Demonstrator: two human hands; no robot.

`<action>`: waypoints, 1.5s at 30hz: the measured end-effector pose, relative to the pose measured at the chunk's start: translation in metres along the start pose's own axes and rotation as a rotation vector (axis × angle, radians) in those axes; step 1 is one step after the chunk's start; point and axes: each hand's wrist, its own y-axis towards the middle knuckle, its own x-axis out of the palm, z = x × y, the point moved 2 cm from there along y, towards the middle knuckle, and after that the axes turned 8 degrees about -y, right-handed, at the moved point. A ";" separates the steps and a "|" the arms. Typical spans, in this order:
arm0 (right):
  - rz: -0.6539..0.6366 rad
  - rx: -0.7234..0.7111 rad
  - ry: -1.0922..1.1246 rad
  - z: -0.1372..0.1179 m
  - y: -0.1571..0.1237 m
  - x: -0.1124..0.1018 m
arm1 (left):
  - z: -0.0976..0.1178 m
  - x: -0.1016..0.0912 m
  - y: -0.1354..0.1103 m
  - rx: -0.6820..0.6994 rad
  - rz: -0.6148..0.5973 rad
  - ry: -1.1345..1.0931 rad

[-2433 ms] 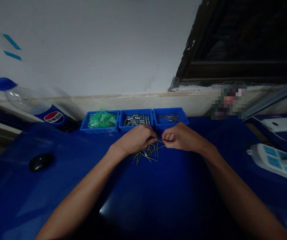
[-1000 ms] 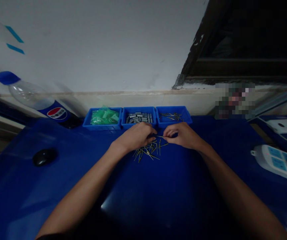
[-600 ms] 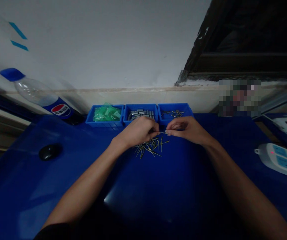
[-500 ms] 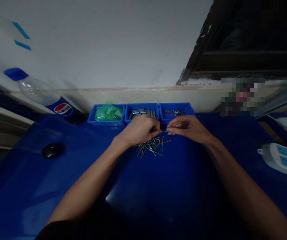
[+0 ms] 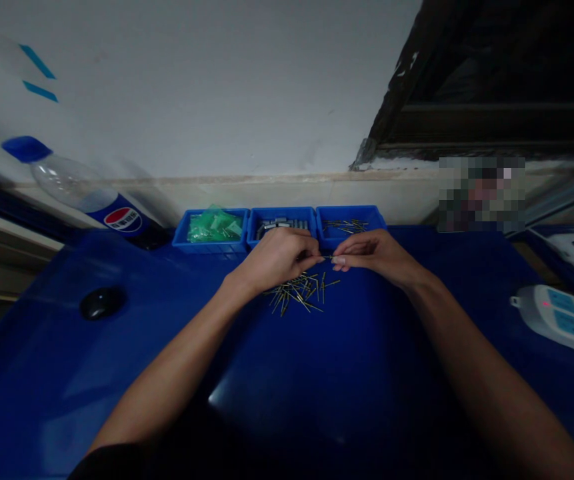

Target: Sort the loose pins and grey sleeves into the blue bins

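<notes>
Between my two hands is a thin brass-coloured metal pin [image 5: 327, 257], held just above the table. My left hand [image 5: 283, 253] pinches its left end with the fingers curled in. The fingertips of my right hand [image 5: 374, 257] close on the other end. Below my left hand lies a loose pile of similar thin metal pins [image 5: 301, 293], partly covered by that hand. Behind the hands, the right blue bin [image 5: 379, 217] contains several thin metal pieces. Grey metal blocks [image 5: 281, 221] fill the middle blue bin [image 5: 251, 232], whose front is partly hidden by my left hand.
Green plastic packets [image 5: 214, 225] sit in the left blue bin [image 5: 209, 248]. A cola bottle [image 5: 121, 213] leans in view at the back left, with a black computer mouse [image 5: 101, 303] nearer. At the right lies a white power strip [image 5: 541, 313]. A wall [image 5: 217, 100] rises behind the bins.
Both hands remain over the pile, barely moved. More of the pin shows between the fingertips now. The whole view has shifted slightly.
</notes>
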 end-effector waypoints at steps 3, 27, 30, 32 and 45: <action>0.159 -0.039 0.019 0.000 0.002 -0.004 | -0.002 -0.001 0.000 -0.069 0.046 0.065; -0.246 -0.094 -0.529 0.011 -0.002 0.003 | -0.008 0.003 -0.002 -0.147 -0.074 0.018; -0.214 -0.060 -0.467 0.008 -0.005 -0.003 | -0.009 0.003 -0.002 -0.142 -0.075 0.003; -0.165 -0.064 -0.425 0.005 -0.007 -0.006 | -0.010 0.004 -0.002 -0.136 -0.073 -0.014; 0.165 -0.254 -0.145 -0.012 -0.008 -0.001 | 0.000 0.004 0.002 0.053 -0.070 -0.119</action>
